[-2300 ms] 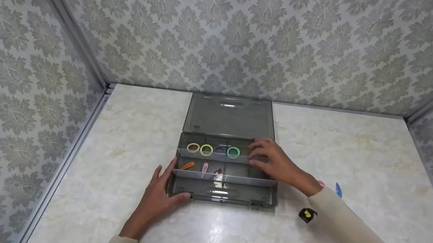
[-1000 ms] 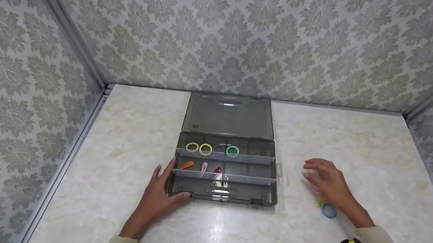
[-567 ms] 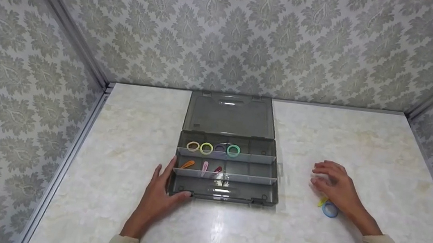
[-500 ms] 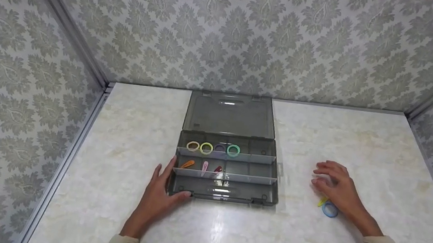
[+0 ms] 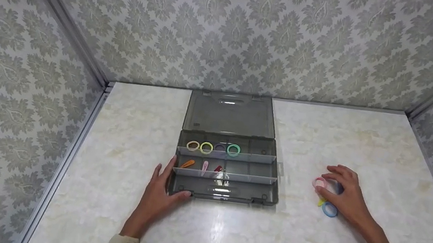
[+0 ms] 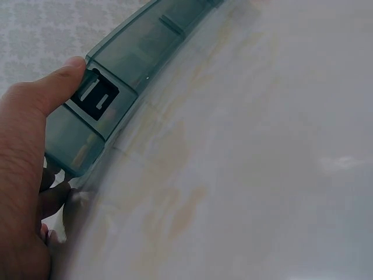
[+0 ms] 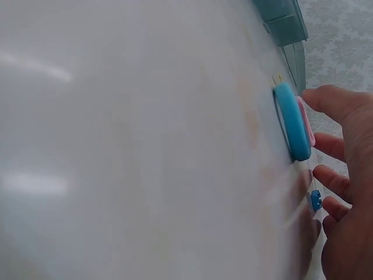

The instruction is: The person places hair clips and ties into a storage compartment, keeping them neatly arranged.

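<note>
My left hand point(image 5: 155, 202) holds the front left corner of a grey see-through compartment box point(image 5: 249, 193), its thumb along the front edge and its fingers at the left side. In the left wrist view the thumb lies beside the box's dark front latch point(image 6: 95, 94). Right of the box, my right hand point(image 5: 349, 199) has thumb and index finger at opposite edges of a pink hair tie point(image 5: 315, 183). Close by lie a blue hair tie point(image 5: 329, 210), a yellow piece point(image 5: 321, 202) partly hidden behind it, and a blue hair clip point(image 7: 316, 200) beneath the other fingers.
The box's lid point(image 5: 230, 117) lies back toward the wall. Several hair ties stand in the rear row, a teal one point(image 5: 233, 150) rightmost. An orange clip point(image 5: 187, 164), a pink clip point(image 5: 205, 167) and a dark red clip point(image 5: 218, 169) lie in the middle row.
My right hand has left the box's right compartments, moved right over the table, and now has thumb and index finger at the pink hair tie. My left hand has stayed at the box.
</note>
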`<state>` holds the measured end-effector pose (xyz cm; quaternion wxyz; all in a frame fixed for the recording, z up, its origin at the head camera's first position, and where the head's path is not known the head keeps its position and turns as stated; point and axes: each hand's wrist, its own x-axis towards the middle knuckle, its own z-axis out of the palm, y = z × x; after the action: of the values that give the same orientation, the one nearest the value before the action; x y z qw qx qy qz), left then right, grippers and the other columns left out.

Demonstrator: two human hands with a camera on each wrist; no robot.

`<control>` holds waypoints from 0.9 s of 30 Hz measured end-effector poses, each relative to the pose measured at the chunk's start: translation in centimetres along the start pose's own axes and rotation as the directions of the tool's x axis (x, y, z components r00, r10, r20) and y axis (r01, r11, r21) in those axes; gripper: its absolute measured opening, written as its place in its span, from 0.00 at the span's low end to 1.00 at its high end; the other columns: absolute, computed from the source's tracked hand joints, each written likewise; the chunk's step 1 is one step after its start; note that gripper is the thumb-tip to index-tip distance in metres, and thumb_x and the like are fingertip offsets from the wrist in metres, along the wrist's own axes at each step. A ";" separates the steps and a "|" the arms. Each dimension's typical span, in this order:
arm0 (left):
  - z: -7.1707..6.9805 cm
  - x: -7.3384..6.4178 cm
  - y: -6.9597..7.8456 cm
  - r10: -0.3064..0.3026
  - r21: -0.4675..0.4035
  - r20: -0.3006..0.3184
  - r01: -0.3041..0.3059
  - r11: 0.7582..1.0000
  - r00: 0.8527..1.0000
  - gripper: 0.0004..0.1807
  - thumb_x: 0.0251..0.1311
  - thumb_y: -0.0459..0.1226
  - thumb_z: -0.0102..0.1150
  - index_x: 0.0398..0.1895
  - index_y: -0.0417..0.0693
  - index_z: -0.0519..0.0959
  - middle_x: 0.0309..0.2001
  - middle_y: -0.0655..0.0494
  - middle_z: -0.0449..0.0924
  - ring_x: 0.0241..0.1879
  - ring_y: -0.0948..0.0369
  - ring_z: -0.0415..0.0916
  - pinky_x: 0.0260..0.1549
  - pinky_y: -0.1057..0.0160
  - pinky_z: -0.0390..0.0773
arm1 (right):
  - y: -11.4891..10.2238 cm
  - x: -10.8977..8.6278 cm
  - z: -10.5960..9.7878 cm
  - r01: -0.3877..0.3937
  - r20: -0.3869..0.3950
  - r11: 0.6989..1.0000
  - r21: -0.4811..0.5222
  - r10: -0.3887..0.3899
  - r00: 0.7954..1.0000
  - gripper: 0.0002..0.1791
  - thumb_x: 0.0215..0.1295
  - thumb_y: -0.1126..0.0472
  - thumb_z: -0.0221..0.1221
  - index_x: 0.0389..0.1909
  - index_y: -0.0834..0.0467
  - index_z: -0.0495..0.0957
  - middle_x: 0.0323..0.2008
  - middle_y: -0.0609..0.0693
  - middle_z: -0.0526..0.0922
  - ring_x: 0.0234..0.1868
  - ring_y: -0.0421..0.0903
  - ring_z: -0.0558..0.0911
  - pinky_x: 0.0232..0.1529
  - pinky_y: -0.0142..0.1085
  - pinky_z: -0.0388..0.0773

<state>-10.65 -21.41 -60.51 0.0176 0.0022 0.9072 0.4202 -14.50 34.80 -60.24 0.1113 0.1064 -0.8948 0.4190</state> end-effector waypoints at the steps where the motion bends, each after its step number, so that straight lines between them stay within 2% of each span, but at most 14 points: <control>1: 0.0 0.0 0.0 0.009 -0.001 -0.002 -0.009 1.000 1.000 0.64 0.56 0.65 0.80 0.92 0.67 0.53 0.86 0.34 0.55 0.87 0.32 0.43 0.74 0.22 0.61 | -0.1 -0.1 0.0 0.009 -0.005 1.000 -0.005 -0.009 1.000 0.19 0.61 0.65 0.81 0.52 0.62 0.90 0.68 0.62 0.80 0.78 0.62 0.62 0.68 0.17 0.51; 7: 0.1 0.0 -0.1 0.020 -0.005 -0.007 -0.020 1.000 1.000 0.63 0.58 0.65 0.79 0.92 0.68 0.53 0.86 0.35 0.55 0.86 0.32 0.44 0.74 0.23 0.61 | -0.3 -0.2 0.2 0.053 -0.023 0.998 -0.043 -0.054 0.998 0.19 0.59 0.67 0.82 0.50 0.63 0.89 0.67 0.64 0.80 0.75 0.64 0.63 0.68 0.18 0.51; 15: 0.2 0.2 0.1 0.014 0.004 -0.002 -0.014 1.000 1.000 0.64 0.57 0.66 0.79 0.92 0.67 0.53 0.87 0.39 0.56 0.87 0.32 0.43 0.75 0.22 0.59 | -0.8 0.5 0.2 0.012 -0.040 0.999 -0.038 -0.014 0.999 0.16 0.62 0.67 0.80 0.48 0.65 0.89 0.66 0.65 0.81 0.74 0.64 0.66 0.67 0.17 0.52; 21: 0.2 0.2 -0.1 0.015 0.002 -0.005 -0.015 1.000 1.000 0.64 0.57 0.66 0.79 0.92 0.67 0.54 0.86 0.39 0.58 0.87 0.32 0.43 0.75 0.23 0.59 | -2.0 2.3 1.2 0.040 -0.046 0.999 0.018 -0.039 0.998 0.13 0.64 0.70 0.78 0.48 0.65 0.89 0.64 0.64 0.83 0.73 0.62 0.69 0.66 0.17 0.57; 27: 0.2 0.0 -0.2 0.013 0.009 -0.016 -0.013 1.000 1.000 0.64 0.56 0.66 0.79 0.91 0.67 0.54 0.86 0.39 0.59 0.86 0.31 0.43 0.75 0.23 0.59 | -3.9 4.7 3.2 0.070 -0.049 0.995 0.068 -0.067 0.997 0.12 0.64 0.69 0.78 0.47 0.63 0.90 0.61 0.61 0.85 0.70 0.59 0.73 0.68 0.24 0.59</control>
<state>-10.65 -21.36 -60.77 0.0075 0.0046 0.9091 0.4165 -18.19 29.49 -58.08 0.1426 0.1310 -0.8727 0.4481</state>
